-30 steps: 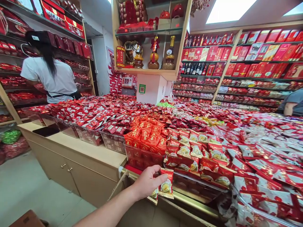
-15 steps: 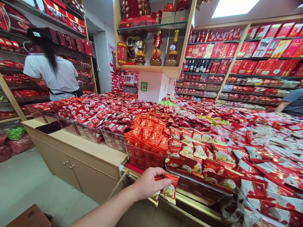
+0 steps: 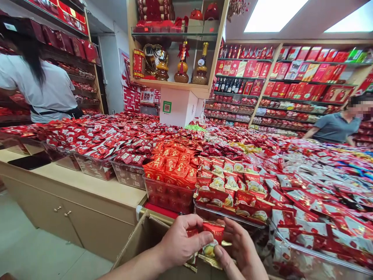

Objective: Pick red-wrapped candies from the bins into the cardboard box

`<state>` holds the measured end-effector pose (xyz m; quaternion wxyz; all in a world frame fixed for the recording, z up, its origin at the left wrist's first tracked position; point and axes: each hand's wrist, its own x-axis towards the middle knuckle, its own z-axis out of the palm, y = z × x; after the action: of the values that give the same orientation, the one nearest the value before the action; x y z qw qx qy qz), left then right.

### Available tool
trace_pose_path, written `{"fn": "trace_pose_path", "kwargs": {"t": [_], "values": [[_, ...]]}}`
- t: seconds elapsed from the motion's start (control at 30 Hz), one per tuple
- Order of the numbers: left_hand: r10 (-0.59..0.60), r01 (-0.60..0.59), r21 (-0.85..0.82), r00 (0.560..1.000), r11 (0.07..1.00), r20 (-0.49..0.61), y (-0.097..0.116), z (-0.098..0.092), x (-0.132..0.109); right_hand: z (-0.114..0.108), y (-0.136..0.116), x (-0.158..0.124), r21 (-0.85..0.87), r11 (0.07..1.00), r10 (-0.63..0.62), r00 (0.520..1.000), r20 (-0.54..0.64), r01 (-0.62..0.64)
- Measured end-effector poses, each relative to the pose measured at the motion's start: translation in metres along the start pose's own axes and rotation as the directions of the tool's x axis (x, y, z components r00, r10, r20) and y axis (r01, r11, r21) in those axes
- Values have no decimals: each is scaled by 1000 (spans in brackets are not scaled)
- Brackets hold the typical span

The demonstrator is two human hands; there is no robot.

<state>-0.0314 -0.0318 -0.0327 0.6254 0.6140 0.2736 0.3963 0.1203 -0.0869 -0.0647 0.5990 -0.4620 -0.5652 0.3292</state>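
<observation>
My left hand point(image 3: 180, 241) is closed on a small stack of red durian candy packets point(image 3: 214, 237) at the bottom centre. My right hand point(image 3: 241, 249) has come in from below and touches the same packets, its fingers curled round their right side. Both hands hover over an open cardboard box point(image 3: 136, 241) in front of the counter. Just beyond them a clear bin point(image 3: 233, 217) is heaped with matching durian packets point(image 3: 230, 184).
Clear bins of red sweets point(image 3: 122, 144) cover a wide counter point(image 3: 87, 186) with cupboard doors. A dark phone point(image 3: 26, 161) lies on the counter at left. One person in a white shirt point(image 3: 40, 89) stands far left, another in grey point(image 3: 335, 126) far right. Shelves of red boxes line the walls.
My right hand has come into view and joined the left on the packets. The view shifted right, so the person at left slid toward the frame edge and the one at right came into sight.
</observation>
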Motion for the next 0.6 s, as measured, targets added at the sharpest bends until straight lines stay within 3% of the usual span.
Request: {"fn": "trace_pose_path", "kwargs": {"t": [0.1,0.17,0.3,0.6], "values": [[-26,25,-16,995,1000,-93,-2,5,0,7,-1,5,259,954,143,989,38,-148],[-87,83,-43,988,996,-129,-1,5,0,4,-3,9,300,936,178,983,52,-185],[-234,230,-79,971,970,-42,0,6,-1,-7,-5,13,271,939,213,977,26,-212],[-236,237,7,971,972,-33,-4,8,-3,-4,4,-1,100,987,114,988,104,-125]]}}
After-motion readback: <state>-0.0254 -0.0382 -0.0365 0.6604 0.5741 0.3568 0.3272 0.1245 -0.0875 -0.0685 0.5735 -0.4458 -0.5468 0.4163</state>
